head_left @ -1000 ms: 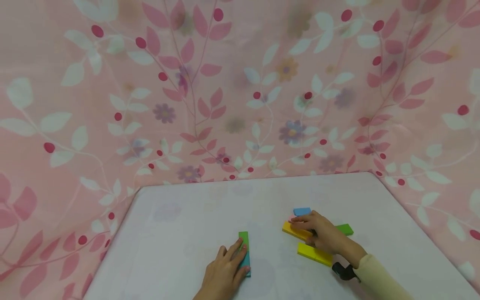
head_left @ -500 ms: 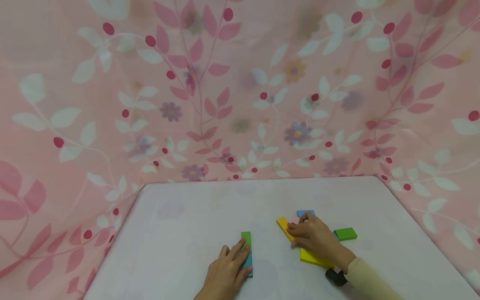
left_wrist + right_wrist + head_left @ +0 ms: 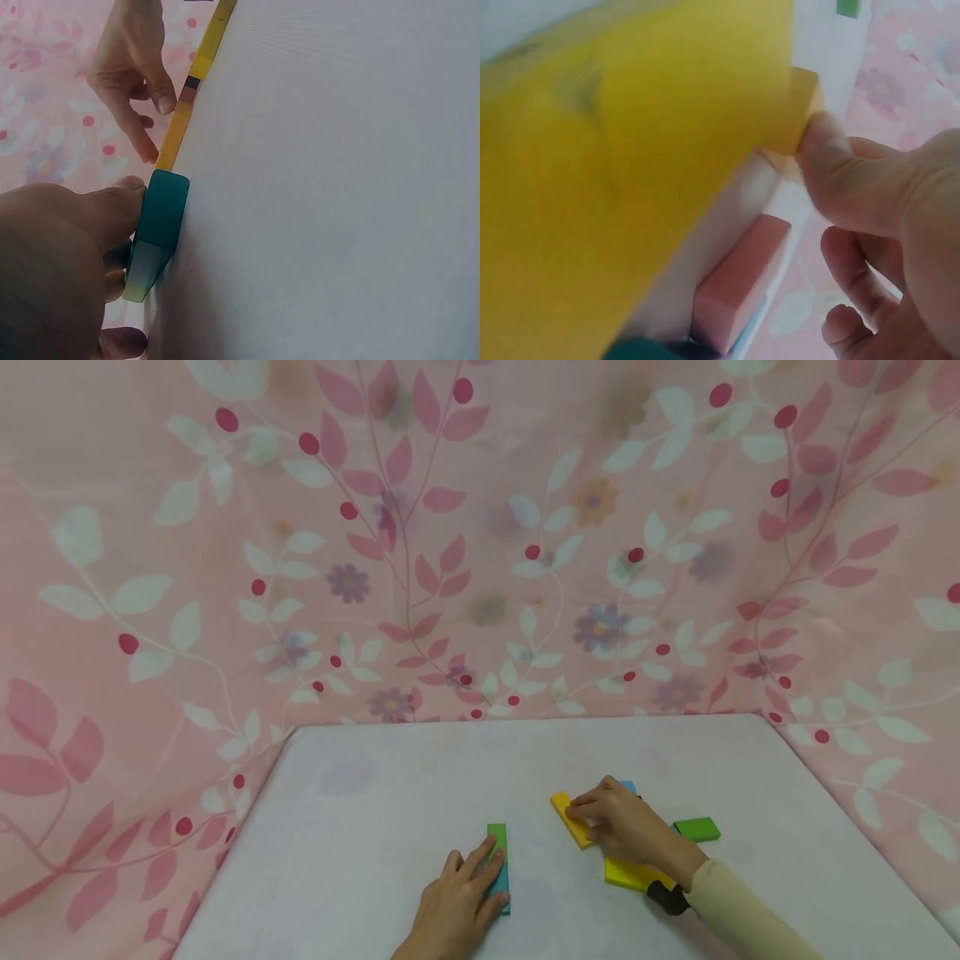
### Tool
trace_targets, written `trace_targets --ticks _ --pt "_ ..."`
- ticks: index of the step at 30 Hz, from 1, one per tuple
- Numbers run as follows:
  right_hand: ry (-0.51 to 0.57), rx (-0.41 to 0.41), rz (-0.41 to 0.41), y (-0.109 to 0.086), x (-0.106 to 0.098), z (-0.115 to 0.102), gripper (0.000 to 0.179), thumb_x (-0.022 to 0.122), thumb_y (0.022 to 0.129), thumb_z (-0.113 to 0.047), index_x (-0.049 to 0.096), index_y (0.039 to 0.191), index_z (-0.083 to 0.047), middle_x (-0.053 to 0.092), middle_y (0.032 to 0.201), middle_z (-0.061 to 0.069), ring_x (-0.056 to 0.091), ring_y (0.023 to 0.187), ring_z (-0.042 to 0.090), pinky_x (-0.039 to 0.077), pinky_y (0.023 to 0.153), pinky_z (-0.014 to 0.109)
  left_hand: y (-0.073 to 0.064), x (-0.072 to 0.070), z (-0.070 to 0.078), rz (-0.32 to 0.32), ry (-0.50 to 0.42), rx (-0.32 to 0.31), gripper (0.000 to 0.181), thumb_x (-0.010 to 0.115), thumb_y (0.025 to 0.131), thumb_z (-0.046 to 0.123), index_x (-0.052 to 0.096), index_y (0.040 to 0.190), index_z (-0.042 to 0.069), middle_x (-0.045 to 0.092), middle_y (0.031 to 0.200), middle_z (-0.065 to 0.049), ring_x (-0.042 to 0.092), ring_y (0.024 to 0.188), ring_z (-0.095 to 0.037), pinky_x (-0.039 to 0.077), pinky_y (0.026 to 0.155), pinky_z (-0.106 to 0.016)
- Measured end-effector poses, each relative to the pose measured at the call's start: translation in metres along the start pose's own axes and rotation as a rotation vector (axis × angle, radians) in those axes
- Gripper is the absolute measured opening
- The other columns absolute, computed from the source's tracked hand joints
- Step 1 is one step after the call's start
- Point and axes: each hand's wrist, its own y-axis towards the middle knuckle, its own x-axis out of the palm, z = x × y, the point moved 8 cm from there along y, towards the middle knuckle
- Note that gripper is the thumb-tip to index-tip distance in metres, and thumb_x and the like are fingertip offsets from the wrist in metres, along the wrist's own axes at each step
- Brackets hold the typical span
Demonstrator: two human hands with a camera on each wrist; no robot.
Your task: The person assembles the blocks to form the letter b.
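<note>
A green block point(image 3: 497, 832) and a teal block point(image 3: 501, 883) lie end to end on the white table. My left hand point(image 3: 453, 902) rests on them, its fingertips on the green one and its thumb by the near end of the teal one. Farther right, my right hand point(image 3: 630, 828) pinches an orange-yellow block point(image 3: 564, 810). The right wrist view has the thumb against that block's end point(image 3: 804, 112). A pink block point(image 3: 739, 285) shows there too, hidden from the head view. Yellow blocks point(image 3: 628, 873) lie beneath the right wrist.
Another green block point(image 3: 697, 829) lies right of the right hand, a blue one point(image 3: 628, 787) just behind it, partly covered. A black wrist camera point(image 3: 666, 897) hangs over the yellow blocks. Pink floral cloth point(image 3: 480, 568) rises behind the white tabletop point(image 3: 375, 810).
My right hand has swung the orange-yellow block to a steeper slant and drawn it left, away from the other blocks. My left hand stays on the green and teal blocks.
</note>
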Motion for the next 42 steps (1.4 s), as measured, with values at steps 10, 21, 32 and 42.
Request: trace_targets --ticks 10,21,32,42 --pt "-0.184 0.004 -0.04 0.025 0.016 -0.001 0.04 0.082 0.093 -0.026 0.077 0.131 -0.015 0.065 0.149 0.011 0.057 0.122 0.031 0.056 0.088 0.047 0.0 -0.001 -0.002 0.005 0.023 -0.006 0.057 0.06 0.105 0.051 0.061 0.151 0.017 0.048 0.166 -0.001 0.035 0.087 -0.006 0.032 0.055 -0.016" --pt "-0.203 -0.03 -0.159 0.059 0.031 -0.004 0.044 0.076 0.099 -0.018 0.069 0.141 -0.009 0.058 0.155 0.019 0.06 0.125 0.039 0.055 0.1 0.055 0.001 0.0 -0.002 -0.008 0.03 -0.004 0.058 0.059 0.105 0.054 0.061 0.152 0.019 0.048 0.166 0.0 0.036 0.087 -0.006 0.033 0.056 -0.016" --pt "-0.011 0.083 -0.137 0.096 0.045 0.004 0.043 0.078 0.099 -0.026 0.071 0.138 -0.009 0.053 0.158 0.025 0.052 0.138 0.047 0.044 0.113 0.064 0.001 0.001 -0.004 -0.012 0.014 -0.007 0.057 0.06 0.105 0.052 0.061 0.152 0.02 0.046 0.167 0.0 0.036 0.088 -0.006 0.032 0.055 -0.016" --pt "0.068 0.169 -0.085 0.113 0.051 0.011 0.045 0.087 0.089 -0.03 0.077 0.13 -0.012 0.064 0.147 0.02 0.057 0.125 0.035 0.048 0.11 0.055 0.0 0.002 -0.003 -0.02 0.022 -0.008 0.058 0.058 0.105 0.055 0.06 0.152 0.021 0.046 0.167 0.0 0.036 0.087 -0.006 0.033 0.056 -0.016"
